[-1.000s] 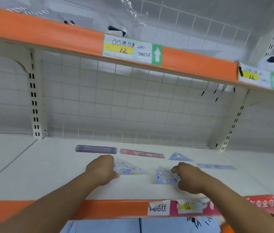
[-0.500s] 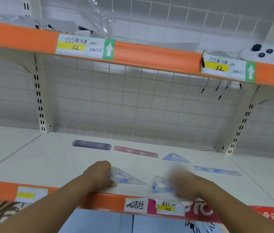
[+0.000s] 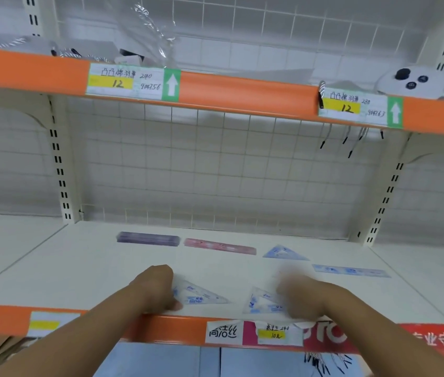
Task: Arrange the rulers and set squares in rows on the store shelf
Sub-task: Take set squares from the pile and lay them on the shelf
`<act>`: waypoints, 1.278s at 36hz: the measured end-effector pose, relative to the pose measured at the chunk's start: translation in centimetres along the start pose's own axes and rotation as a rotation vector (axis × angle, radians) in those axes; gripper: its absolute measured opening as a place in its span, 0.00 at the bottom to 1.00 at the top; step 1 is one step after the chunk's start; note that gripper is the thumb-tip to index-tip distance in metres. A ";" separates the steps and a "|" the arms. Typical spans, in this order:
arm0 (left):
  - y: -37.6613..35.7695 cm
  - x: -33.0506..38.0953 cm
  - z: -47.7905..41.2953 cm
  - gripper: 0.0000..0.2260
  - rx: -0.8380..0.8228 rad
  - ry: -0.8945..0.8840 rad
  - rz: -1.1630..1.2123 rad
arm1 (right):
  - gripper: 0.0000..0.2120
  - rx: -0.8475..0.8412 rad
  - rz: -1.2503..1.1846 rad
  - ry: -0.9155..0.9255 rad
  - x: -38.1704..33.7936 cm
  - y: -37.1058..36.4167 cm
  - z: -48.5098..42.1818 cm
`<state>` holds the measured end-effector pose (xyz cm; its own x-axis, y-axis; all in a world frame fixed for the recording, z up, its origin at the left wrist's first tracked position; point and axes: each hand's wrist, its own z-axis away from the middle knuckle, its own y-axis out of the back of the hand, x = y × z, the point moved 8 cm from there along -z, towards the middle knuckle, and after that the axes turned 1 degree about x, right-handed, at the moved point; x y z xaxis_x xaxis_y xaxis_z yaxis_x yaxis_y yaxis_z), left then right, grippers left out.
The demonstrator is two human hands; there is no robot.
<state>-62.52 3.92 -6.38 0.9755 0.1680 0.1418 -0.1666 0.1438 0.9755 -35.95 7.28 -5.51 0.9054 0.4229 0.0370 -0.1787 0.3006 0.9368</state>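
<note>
On the white shelf board (image 3: pixel 79 268) lie a purple ruler stack (image 3: pixel 148 238), a pink ruler (image 3: pixel 219 246), a blue set square (image 3: pixel 284 253) and a pale blue ruler (image 3: pixel 351 271) along the back. Near the front edge lie two clear set squares with blue print. My left hand (image 3: pixel 155 288) grips the left one (image 3: pixel 204 296) at its left corner. My right hand (image 3: pixel 301 295), blurred, holds the right one (image 3: pixel 261 303) at its right side.
An orange front rail (image 3: pixel 161 329) with price labels runs below my hands. The upper shelf's orange rail (image 3: pixel 242 91) hangs overhead, carrying a white controller (image 3: pixel 411 81) and plastic wrap. A wire grid back panel (image 3: pixel 215 172) and slotted uprights bound the bay.
The view has tilted and shifted so the shelf sits lower in frame. Both hands and their set squares have come back toward the front edge.
</note>
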 end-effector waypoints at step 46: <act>0.0 -4.1 1.0 0.33 -0.131 0.002 -0.063 | 0.23 0.087 -0.224 -0.124 0.0 -0.3 -0.1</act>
<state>-66.37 2.28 -6.75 0.9843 0.1569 0.0804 -0.1223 0.2798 0.9522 -35.95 7.30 -5.81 0.9598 0.2447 -0.1374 0.0604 0.2979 0.9527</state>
